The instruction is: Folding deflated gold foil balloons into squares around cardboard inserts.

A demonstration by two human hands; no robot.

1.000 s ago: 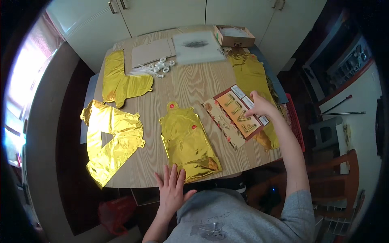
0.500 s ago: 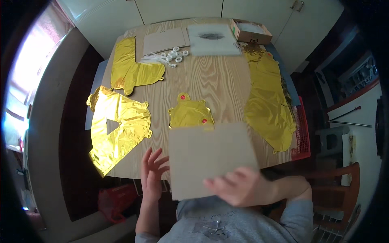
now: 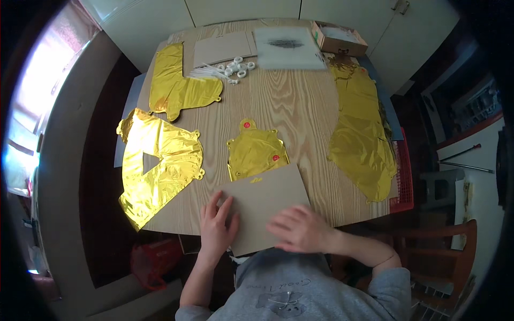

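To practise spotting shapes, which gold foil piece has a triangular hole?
The foil piece at near left; the others show no such hole.

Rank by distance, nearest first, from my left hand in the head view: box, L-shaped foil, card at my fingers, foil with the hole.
1. Card, right at the left hand
2. Foil with the hole, to the left
3. L-shaped foil, far left
4. Box, far right corner
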